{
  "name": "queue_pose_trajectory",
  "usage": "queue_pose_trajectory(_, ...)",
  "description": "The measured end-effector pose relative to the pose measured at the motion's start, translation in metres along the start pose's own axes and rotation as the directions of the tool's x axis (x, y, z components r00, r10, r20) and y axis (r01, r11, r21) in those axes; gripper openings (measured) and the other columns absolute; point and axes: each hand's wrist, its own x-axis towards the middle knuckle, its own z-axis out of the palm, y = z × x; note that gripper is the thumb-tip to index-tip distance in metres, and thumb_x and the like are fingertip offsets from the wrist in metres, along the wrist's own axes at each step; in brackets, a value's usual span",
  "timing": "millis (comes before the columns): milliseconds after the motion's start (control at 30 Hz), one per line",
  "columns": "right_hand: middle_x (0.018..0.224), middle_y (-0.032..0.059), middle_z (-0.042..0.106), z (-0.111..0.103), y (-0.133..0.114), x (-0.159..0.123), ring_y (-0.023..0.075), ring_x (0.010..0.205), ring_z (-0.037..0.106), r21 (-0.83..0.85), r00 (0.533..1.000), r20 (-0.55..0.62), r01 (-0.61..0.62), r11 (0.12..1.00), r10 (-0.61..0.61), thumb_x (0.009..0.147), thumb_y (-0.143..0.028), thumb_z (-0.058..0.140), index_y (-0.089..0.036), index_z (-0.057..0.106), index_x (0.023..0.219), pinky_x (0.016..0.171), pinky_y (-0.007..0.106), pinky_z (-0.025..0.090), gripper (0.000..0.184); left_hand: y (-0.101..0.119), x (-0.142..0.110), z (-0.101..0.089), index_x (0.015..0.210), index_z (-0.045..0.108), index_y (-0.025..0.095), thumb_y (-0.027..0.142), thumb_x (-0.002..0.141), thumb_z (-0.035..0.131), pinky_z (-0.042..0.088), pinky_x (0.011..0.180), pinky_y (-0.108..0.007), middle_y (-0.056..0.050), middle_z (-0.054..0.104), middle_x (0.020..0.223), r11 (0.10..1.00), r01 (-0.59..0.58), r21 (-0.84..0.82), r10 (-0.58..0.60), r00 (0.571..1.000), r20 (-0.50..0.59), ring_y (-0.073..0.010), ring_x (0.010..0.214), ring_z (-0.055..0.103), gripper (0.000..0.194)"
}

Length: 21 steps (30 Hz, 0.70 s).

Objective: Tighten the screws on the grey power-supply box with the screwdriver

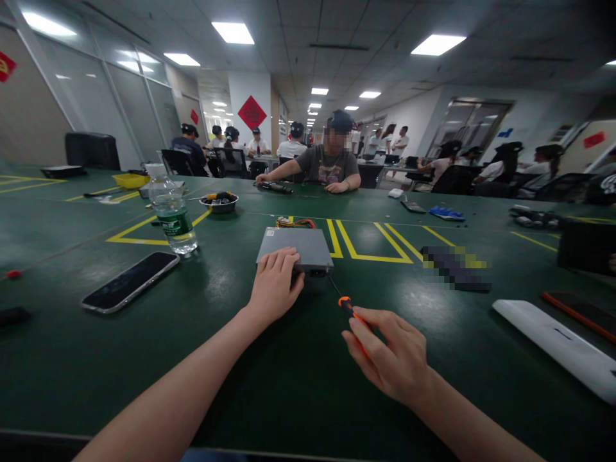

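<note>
Green tabletop, yellow tape lines across it. Grey metal power supply unit [308, 242] lies mid-table, between near and far edges, lid up; a bundle of coloured wires [302, 223] trails from its side facing the far edge. Left hand [275, 280] lies on the unit's near left corner, fingers extended close together over the lid, thumb apart, down by the front face; cannot tell how firmly it presses. Right hand [389, 350] is closed round an orange-and-black screwdriver [345, 307], thumb and fingers narrow about the handle. Shaft slants to the unit's near right corner; tip too small to tell whether it touches.

Containers, all toward the table's left edge from the unit. Clear plastic bottle [172, 215], white cap on, green label, upright; liquid level cannot be made out. Metal bowl [222, 208], beyond the bottle toward the far edge, holds a heap of black and yellow items, too small to name. Yellow tray [126, 182], farther left, with something dark at its rim.

Smartphone [129, 282], screen dark, lies nearer the near edge than the bottle. Long white case [553, 346] lies toward the near right corner. Across, at the far edge, a co-worker [327, 163] sits with forearms on the table, one hand at a dark object [275, 187].
</note>
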Motion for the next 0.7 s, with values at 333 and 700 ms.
queue_pose_trajectory(333, 0.096, 0.0166, 0.058, 0.001, -0.01, 0.002, 0.0196, 0.081, 0.06, 0.141, 0.99, 0.139, 0.01, 0.99, -0.029, 0.077, -0.018, 0.043, -0.012, 0.054, 0.093, 0.064, 0.032, 0.052, 0.02, 0.0, 0.001, 0.0, 0.107, 0.049, 0.019, 0.026, 0.082, 0.05, 0.033, 0.095, -0.04, -0.008, 0.056, 0.119, 1.0, -0.003, -0.002, 0.003, 1.0, -0.005, -0.0233, 0.112, 0.047, 0.026)
queue_pose_trajectory(700, 0.085, 0.0105, 0.063, -0.003, -0.003, 0.001, 0.0143, 0.071, 0.061, -0.064, 0.999, 0.053, -0.001, 0.998, 0.004, 0.083, -0.029, 0.055, -0.015, 0.055, 0.09, 0.058, 0.024, 0.05, 0.015, 0.0, 0.0, 0.001, 0.108, 0.048, 0.019, 0.026, 0.082, 0.049, 0.032, 0.096, -0.041, -0.008, 0.056, 0.121, 1.0, 0.004, 0.003, -0.004, 1.0, 0.002, -0.0234, 0.113, 0.047, 0.027)
